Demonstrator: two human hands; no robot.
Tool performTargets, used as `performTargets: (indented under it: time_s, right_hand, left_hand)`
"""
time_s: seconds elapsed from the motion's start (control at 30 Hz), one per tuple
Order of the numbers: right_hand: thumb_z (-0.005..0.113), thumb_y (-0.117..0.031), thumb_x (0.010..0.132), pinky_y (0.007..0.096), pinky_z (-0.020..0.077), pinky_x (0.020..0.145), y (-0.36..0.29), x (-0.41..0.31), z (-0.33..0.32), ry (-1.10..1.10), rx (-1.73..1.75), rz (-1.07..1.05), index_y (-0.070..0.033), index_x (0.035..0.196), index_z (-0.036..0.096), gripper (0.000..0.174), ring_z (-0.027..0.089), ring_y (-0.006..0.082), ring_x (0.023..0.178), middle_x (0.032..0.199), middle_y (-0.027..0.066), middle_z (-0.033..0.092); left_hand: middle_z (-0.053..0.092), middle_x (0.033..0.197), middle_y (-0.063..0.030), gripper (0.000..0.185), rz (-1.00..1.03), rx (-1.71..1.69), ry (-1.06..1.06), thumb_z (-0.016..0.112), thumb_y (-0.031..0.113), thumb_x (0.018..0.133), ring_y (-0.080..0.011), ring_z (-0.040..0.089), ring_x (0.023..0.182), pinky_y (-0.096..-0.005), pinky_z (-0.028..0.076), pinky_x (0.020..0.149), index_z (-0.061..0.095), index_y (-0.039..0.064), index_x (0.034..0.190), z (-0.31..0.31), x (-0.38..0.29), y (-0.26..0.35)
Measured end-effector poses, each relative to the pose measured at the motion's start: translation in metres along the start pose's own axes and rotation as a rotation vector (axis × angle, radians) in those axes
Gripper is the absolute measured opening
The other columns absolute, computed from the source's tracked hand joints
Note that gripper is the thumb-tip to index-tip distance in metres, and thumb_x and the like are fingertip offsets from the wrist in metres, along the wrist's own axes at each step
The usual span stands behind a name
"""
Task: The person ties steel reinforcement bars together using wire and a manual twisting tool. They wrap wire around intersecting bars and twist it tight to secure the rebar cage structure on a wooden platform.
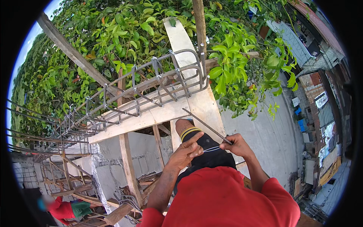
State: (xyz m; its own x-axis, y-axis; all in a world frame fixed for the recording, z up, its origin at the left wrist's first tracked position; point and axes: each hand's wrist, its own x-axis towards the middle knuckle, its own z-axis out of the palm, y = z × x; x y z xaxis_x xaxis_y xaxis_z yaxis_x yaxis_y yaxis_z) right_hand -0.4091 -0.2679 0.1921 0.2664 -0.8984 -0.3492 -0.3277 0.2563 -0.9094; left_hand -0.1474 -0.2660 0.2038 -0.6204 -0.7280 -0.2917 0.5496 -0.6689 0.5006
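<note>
My right hand (pixel 236 145) is closed around the lower end of a ribbed steel rod (pixel 205 124), which slants up and left over my leg. Thin tie wire (pixel 212 149) stretches between both hands, just above my dark shorts. My left hand (pixel 189 150) holds the wire's left end, with the index finger pointing up and right. Beyond my knee, a beam cage of bent rebar (pixel 147 84), bound with wire ties at its stirrups, lies over pale formwork boards (pixel 136 123). Its hooked bar ends stand at the right.
Wooden posts (pixel 129 167) prop the formwork. Leafy branches (pixel 227 71) hang around the cage. A paved street (pixel 263 133) lies far below at the right, beside roofs. At lower left, another person (pixel 66 208) in red is among timber scaffolding. Long bars (pixel 34 136) jut out at left.
</note>
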Motion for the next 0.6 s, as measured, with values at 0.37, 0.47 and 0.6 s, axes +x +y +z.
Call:
performTargets:
  time_s: [0.37,0.47,0.6]
  right_hand:
    - [0.069,-0.022,0.089,0.0202,0.0281,0.046,-0.009,0.039,0.075,0.312,0.431,-0.064,-0.003,0.083,0.068,0.02,0.039,0.0012,0.052,0.058,-0.0067,0.049]
    - [0.064,-0.024,0.093,0.019,0.0293,0.046,-0.001,0.055,0.095,0.35,0.4,-0.073,-0.003,0.099,0.068,0.022,0.04,0.0013,0.052,0.063,-0.0067,0.05]
    - [0.06,-0.025,0.095,0.0203,0.0313,0.05,0.009,0.061,0.093,0.338,0.413,-0.098,-0.003,0.111,0.062,0.027,0.038,0.0016,0.058,0.069,-0.0075,0.049]
  left_hand:
    - [0.061,0.1,-0.0075,0.032,0.496,0.197,0.37,0.049,0.017,0.1,-0.0156,0.055,0.105,-0.032,0.046,0.091,0.05,0.005,0.129,0.018,0.057,-0.036]
    - [0.062,0.085,-0.0067,0.027,0.612,0.34,0.558,0.047,0.017,0.101,-0.0164,0.062,0.084,-0.0288,0.052,0.078,0.053,0.002,0.122,0.002,0.078,-0.031]
    - [0.055,0.07,-0.0024,0.028,0.622,0.614,0.684,0.043,0.021,0.102,-0.0096,0.051,0.055,-0.0243,0.046,0.054,0.054,0.003,0.12,-0.029,0.108,0.025]
